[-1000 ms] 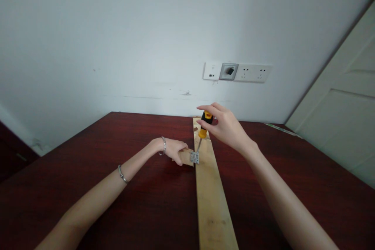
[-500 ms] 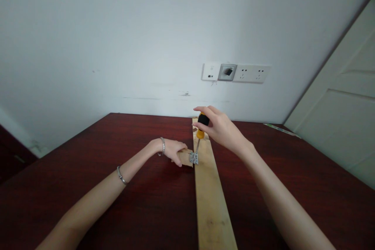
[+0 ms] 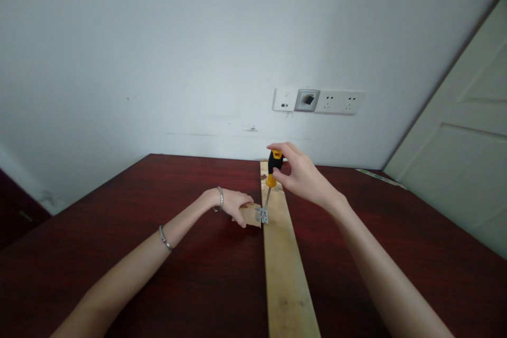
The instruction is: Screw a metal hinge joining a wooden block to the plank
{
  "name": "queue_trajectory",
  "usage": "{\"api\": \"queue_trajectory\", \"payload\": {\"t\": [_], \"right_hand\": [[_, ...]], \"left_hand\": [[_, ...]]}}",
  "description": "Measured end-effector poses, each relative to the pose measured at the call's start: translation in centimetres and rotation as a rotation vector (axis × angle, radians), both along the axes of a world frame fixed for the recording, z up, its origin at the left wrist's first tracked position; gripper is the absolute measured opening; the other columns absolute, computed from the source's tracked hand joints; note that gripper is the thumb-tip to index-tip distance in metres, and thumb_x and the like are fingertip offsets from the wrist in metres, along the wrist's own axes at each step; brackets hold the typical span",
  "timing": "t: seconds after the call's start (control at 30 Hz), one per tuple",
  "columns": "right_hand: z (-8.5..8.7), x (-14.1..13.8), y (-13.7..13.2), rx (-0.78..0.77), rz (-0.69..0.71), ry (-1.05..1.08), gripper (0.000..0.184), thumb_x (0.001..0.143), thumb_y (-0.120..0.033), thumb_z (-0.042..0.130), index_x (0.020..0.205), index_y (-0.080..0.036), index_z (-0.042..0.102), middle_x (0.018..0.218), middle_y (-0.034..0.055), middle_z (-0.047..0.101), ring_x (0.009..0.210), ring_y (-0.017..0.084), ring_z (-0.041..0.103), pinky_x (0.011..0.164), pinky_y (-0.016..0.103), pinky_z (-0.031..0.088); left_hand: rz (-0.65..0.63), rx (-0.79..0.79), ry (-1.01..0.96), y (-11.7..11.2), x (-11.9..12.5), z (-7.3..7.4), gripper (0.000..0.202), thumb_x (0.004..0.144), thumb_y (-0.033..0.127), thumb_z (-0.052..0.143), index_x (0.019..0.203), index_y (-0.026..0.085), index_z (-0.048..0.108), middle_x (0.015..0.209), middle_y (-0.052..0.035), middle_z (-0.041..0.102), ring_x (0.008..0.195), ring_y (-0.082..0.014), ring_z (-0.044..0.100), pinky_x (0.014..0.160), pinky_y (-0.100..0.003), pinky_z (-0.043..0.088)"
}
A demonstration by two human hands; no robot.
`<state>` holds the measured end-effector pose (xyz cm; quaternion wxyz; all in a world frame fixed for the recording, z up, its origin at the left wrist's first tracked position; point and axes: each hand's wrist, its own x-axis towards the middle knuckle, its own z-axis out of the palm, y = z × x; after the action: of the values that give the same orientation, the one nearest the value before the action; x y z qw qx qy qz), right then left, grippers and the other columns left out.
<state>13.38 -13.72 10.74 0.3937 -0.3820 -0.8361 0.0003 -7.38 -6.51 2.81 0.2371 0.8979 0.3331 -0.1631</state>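
My right hand (image 3: pixel 296 171) grips the handle of a yellow and black screwdriver (image 3: pixel 276 162), fingers near its top. The shaft leans slightly, and its tip meets the right leaf of a small metal hinge (image 3: pixel 265 215). That leaf lies on a long pale wooden board (image 3: pixel 287 264); the left leaf sits on a short wooden block (image 3: pixel 251 215) beside the board. My left hand (image 3: pixel 235 206) is closed around the block, thumb on the near side. Whether a screw is under the tip is too small to make out.
The dark red tabletop (image 3: pixel 190 280) stretches to a white wall (image 3: pixel 198 63). Sockets and a switch (image 3: pixel 339 101) are set in the wall. A thin printed strip (image 3: pixel 380 177) lies at the back right, near a pale panelled door (image 3: pixel 471 142).
My right hand's fingers have shifted around the screwdriver handle, showing more of its yellow top. The left hand, block and board stay in place.
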Motion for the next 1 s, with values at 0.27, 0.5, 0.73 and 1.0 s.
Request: {"api": "queue_trajectory", "payload": {"t": [0.27, 0.5, 0.73, 1.0], "right_hand": [[0.3, 0.2, 0.0, -0.002, 0.026, 0.037, 0.029, 0.085, -0.026, 0.061, 0.114, -0.023, 0.06, 0.104, 0.005, 0.062, 0.095, 0.018, 0.061, 0.089, 0.035, 0.049], [0.3, 0.3, -0.2, -0.024, 0.027, 0.033, 0.045, 0.082, -0.014, 0.056, 0.126, -0.023, 0.054, 0.119, 0.0051, 0.063, 0.102, 0.019, 0.06, 0.085, 0.034, 0.051], [0.3, 0.0, -0.4, -0.056, -0.047, -0.017, 0.038, 0.084, -0.03, 0.06, 0.122, -0.026, 0.059, 0.117, 0.007, 0.058, 0.09, 0.019, 0.06, 0.083, 0.036, 0.051], [0.1, 0.0, 0.0, -0.04, -0.08, 0.018, 0.05, 0.084, -0.027, 0.06, 0.132, -0.02, 0.048, 0.103, 0.0072, 0.057, 0.085, 0.019, 0.057, 0.081, 0.035, 0.049]], "left_hand": [[0.009, 0.037, 0.019, -0.3, 0.2, 0.5, 0.072, 0.059, 0.048, 0.075, 0.12, 0.015, 0.054, 0.116, -0.0089, 0.062, 0.094, -0.0227, 0.061, 0.076, -0.026, 0.046], [0.026, -0.001, 0.014, -0.6, 0.3, 0.9, 0.069, 0.06, 0.045, 0.076, 0.119, 0.015, 0.055, 0.107, -0.0063, 0.065, 0.082, -0.0205, 0.062, 0.07, -0.027, 0.047], [-0.007, 0.034, 0.028, 0.2, 0.3, 0.0, 0.076, 0.057, 0.05, 0.076, 0.122, 0.016, 0.054, 0.117, -0.0087, 0.061, 0.095, -0.0235, 0.06, 0.077, -0.027, 0.046], [-0.011, -0.064, 0.023, 0.7, 0.7, 0.5, 0.076, 0.054, 0.046, 0.077, 0.12, 0.015, 0.055, 0.11, -0.0066, 0.065, 0.09, -0.0225, 0.062, 0.071, -0.026, 0.047]]}}
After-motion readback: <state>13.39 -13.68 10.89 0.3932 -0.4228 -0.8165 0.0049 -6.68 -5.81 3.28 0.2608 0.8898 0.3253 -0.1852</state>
